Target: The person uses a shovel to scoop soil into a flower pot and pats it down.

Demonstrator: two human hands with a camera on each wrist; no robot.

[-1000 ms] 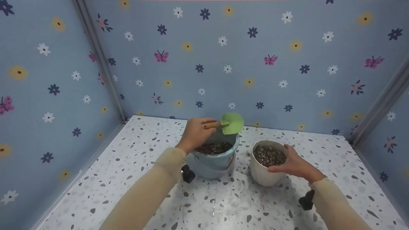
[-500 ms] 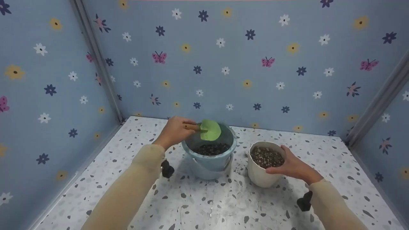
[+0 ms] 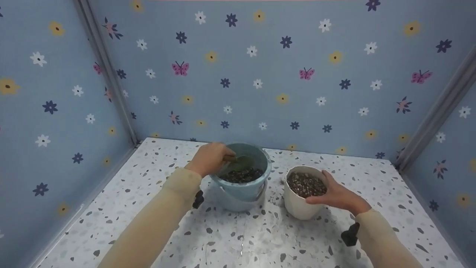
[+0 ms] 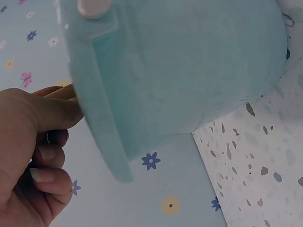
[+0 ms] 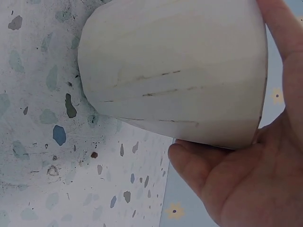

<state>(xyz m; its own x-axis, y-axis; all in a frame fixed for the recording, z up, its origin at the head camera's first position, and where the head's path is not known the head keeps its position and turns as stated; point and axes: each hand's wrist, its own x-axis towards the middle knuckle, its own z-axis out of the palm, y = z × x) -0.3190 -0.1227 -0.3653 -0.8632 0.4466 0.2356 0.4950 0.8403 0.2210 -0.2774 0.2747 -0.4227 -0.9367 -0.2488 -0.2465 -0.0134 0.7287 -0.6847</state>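
Note:
My left hand [image 3: 209, 159] pinches the wooden handle [image 4: 62, 92] of a small green garden trowel [image 3: 244, 163] at the left rim of a light blue bucket [image 3: 238, 203]. The trowel's blade is down inside the bucket, dim against the dark soil [image 3: 245, 175]; its tip is hard to make out. In the left wrist view, the bucket wall hides the blade. To the right stands a white flowerpot [image 3: 300, 208] filled with speckled soil mix [image 3: 305, 184]. My right hand [image 3: 340, 195] holds this pot by its right side, thumb at the near rim and fingers round the far side.
Both vessels stand on a white speckled tabletop [image 3: 223, 242]. A blue flowered wall [image 3: 245, 67] rises close behind, with side panels left and right. The bucket's handle [image 3: 241, 201] hangs down its front. Soil crumbs [image 5: 94, 154] lie near the pot.
My left hand has moved the trowel left from above the bucket's right rim, then lowered its blade into the bucket. The right hand stays on the pot. The view has shifted slightly.

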